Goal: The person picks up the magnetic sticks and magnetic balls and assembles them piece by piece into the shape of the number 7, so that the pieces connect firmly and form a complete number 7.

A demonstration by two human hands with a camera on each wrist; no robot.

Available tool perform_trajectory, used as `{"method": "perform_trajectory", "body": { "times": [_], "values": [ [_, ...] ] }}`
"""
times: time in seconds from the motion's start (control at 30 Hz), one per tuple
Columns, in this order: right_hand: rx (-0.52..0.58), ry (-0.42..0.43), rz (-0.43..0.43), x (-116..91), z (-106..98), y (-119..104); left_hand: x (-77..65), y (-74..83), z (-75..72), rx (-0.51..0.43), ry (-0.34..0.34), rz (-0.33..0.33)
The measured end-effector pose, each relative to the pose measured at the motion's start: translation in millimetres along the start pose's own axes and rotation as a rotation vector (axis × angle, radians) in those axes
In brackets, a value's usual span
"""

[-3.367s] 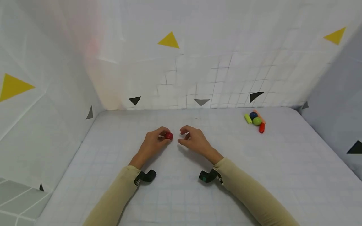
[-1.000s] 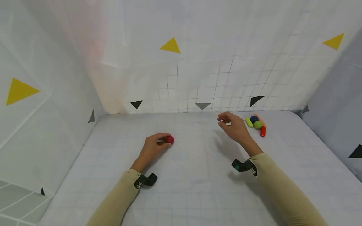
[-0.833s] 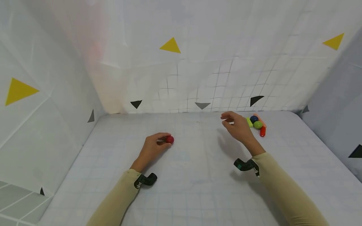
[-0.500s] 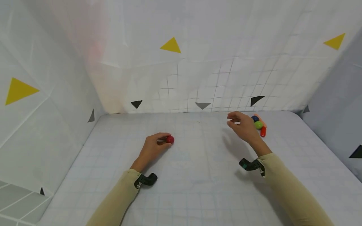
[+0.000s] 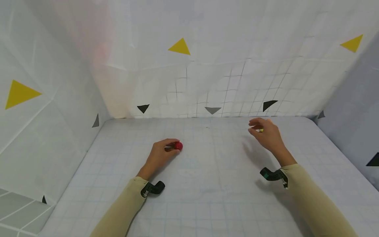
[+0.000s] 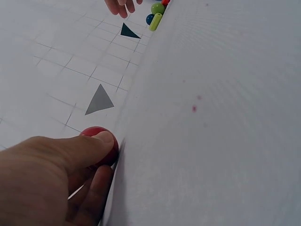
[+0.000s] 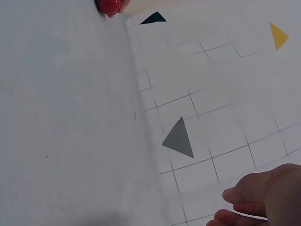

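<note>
My left hand [image 5: 159, 156] pinches a shiny red ball [image 5: 178, 146] between thumb and fingers, low over the white table. The left wrist view shows the thumb across the top of the ball. My right hand [image 5: 268, 135] hovers at the back right with loosely bent fingers and nothing held between them. It covers most of a small group of coloured pieces in the head view. A yellow-green cylinder [image 6: 156, 21], a green ball [image 6: 158, 8], a dark blue ball [image 6: 149, 19] and a red piece [image 6: 165, 2] from that group show in the left wrist view.
White sheet walls [image 5: 154, 65] with yellow, black and grey triangles rise behind and beside the table [image 5: 201, 197]. Faint grid lines cross the back wall and tabletop. Each wrist carries a black camera mount [image 5: 154, 188] that sticks out inward.
My right hand has moved away from beside the left hand, rightward and back, until it overlaps the coloured pieces. The left hand keeps its pinch on the red ball in nearly the same spot.
</note>
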State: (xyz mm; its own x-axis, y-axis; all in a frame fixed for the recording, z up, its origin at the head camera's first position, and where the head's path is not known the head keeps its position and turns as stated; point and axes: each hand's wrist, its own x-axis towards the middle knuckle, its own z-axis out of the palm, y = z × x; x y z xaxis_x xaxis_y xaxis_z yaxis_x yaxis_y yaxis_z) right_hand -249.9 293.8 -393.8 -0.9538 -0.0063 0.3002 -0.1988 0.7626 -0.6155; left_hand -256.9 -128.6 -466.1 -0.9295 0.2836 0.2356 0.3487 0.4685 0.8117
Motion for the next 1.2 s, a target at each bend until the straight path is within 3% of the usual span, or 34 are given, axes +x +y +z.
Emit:
{"method": "perform_trajectory", "body": {
  "times": [0.53, 0.9, 1.2],
  "values": [
    [-0.054, 0.019, 0.087, 6, -5, 28, -0.7, 1.0, -0.3, -0.01, 0.009, 0.014],
    [-0.116, 0.003, 0.135, 12, 4, 49, -0.9, 2.6, -0.6, 0.0, 0.008, -0.015],
    [-0.154, 0.016, 0.092, 15, 10, 56, -1.5, 3.5, -0.8, 0.012, 0.007, -0.018]
  ]
}}
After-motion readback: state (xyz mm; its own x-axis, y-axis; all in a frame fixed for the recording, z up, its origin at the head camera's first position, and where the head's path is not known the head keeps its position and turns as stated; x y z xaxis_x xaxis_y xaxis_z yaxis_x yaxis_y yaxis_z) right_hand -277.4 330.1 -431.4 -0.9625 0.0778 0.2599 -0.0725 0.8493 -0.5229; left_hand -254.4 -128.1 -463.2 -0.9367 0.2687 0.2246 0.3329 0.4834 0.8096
